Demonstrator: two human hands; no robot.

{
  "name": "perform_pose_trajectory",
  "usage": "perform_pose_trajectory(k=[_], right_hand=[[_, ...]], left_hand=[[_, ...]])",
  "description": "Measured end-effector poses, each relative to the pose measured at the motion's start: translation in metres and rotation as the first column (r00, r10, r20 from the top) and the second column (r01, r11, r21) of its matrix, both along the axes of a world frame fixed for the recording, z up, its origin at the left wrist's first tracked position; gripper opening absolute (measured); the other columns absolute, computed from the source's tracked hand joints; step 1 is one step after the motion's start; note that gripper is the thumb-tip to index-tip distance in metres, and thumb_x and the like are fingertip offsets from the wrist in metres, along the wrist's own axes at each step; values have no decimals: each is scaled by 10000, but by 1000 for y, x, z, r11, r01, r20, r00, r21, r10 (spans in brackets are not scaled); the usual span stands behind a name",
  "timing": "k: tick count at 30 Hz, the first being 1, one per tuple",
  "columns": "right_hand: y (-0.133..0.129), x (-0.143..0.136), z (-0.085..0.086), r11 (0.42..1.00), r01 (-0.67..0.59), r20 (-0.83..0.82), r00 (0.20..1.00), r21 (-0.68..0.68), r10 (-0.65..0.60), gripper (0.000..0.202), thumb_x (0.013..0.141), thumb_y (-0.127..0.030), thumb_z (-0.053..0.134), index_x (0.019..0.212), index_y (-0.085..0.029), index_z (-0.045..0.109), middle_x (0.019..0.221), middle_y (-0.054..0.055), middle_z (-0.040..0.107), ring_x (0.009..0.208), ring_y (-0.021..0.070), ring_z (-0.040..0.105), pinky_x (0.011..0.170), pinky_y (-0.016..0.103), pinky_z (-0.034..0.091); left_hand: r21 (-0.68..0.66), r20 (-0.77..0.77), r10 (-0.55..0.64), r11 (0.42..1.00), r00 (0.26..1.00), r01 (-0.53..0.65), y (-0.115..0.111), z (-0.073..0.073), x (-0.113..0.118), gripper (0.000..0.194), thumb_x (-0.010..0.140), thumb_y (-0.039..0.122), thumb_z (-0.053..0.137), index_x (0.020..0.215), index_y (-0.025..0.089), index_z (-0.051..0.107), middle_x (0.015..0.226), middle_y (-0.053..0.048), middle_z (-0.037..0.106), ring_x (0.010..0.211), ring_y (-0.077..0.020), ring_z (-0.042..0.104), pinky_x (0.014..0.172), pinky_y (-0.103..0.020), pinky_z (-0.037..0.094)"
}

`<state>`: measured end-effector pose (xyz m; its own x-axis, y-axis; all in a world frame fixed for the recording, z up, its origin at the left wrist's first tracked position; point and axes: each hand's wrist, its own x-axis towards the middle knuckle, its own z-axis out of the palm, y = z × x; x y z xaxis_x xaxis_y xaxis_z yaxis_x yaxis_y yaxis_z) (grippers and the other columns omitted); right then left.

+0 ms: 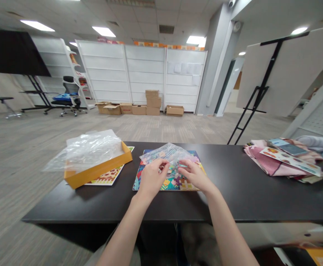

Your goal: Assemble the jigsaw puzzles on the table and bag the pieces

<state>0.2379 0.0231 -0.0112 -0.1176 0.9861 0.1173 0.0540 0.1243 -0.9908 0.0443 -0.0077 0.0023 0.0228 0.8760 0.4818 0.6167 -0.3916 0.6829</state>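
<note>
A brightly coloured picture board [186, 184] lies flat on the black table in front of me. Over its upper part rests a crinkled clear plastic bag [165, 150], through which printed colours show. My left hand [153, 175] is closed, thumb and fingers pinched on the bag's near edge. Just across from it, my right hand [196, 175] has its fingers curved and apart beside the bag's lower right side. Whether its fingertips touch the film is hard to make out. Both hands hide parts of the board.
To the left, a yellow box [100, 168] holding clear plastic wrap [92, 147] sits tilted on a printed sheet [108, 177]. On the right are folded pink cloths [257, 157], a phone [291, 149] and a sticker sheet [291, 161]. The black table's [95, 207] front edge is close to me.
</note>
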Motion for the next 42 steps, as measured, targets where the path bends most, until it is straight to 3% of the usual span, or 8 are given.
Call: perform_pose_trajectory(k=[6, 10, 17, 21, 26, 33, 37, 42], right_hand=[[-12, 47, 0, 982, 175, 121, 976, 64, -182, 319, 719, -458, 749, 883, -185, 732, 813, 74, 757, 692, 227, 706, 620, 342, 570], [-16, 54, -2, 946, 278, 461, 826, 167, -324, 150, 742, -331, 675, 792, -198, 722, 751, 67, 752, 654, 225, 691, 660, 345, 528], [-22, 32, -9, 976, 86, 651, 733, 199, -197, 126, 784, -299, 659, 866, -215, 704, 747, 33, 723, 667, 191, 663, 645, 288, 478], [-24, 26, -11, 980, 82, 721, 667, 180, -189, 99, 779, -293, 702, 828, -217, 662, 786, 27, 712, 709, 189, 657, 623, 275, 431], [-23, 24, -14, 974, 84, 773, 596, 209, -217, 144, 802, -354, 726, 844, -221, 691, 925, 53, 706, 771, 192, 651, 643, 274, 413], [-14, 22, -24, 966, 66, 812, 528, 251, -247, 81, 829, -253, 693, 760, -212, 697, 855, 57, 684, 729, 182, 620, 668, 272, 410], [-14, 20, -23, 970, 58, 803, 552, 234, -226, 60, 824, -245, 678, 781, -204, 674, 868, 67, 694, 753, 189, 628, 697, 273, 423], [-18, 16, -22, 968, 90, 770, 590, 234, -242, 68, 800, -263, 675, 774, -214, 635, 807, 57, 703, 754, 200, 636, 677, 273, 424]], left_hand=[[-4, -162, -81, 997, 983, 82, -6, 0, 1, 202, 896, 355, 666, 1041, 217, 685, 1040, -55, 734, 986, -231, 675, 891, -337, 510], [-52, -352, -122, 992, 928, 111, -9, -2, 3, 292, 871, 331, 701, 1139, 221, 670, 1159, -84, 708, 1119, -269, 631, 967, -374, 481], [-180, -516, 19, 975, 857, -129, -5, 1, -20, 171, 960, 289, 549, 1030, 251, 699, 1095, -55, 745, 1030, -241, 683, 809, -305, 486], [-194, -596, 72, 953, 799, -231, -3, 1, -36, 193, 958, 327, 533, 882, 240, 687, 967, -53, 755, 932, -263, 705, 748, -320, 474], [-183, -659, 137, 924, 739, -335, -7, 2, -46, 240, 974, 325, 475, 912, 213, 678, 946, -91, 753, 920, -276, 706, 734, -320, 467], [-256, -535, 78, 934, 841, -249, -11, 1, -46, 208, 979, 320, 479, 939, 225, 661, 984, -60, 765, 936, -236, 709, 692, -273, 425], [-277, -438, 63, 939, 897, -201, -12, 2, -45, 200, 978, 334, 487, 936, 242, 660, 949, -45, 773, 926, -231, 717, 681, -268, 410], [-243, -452, 87, 946, 888, -216, -13, 3, -41, 209, 992, 350, 474, 919, 248, 642, 941, -37, 764, 916, -238, 713, 677, -270, 403]])
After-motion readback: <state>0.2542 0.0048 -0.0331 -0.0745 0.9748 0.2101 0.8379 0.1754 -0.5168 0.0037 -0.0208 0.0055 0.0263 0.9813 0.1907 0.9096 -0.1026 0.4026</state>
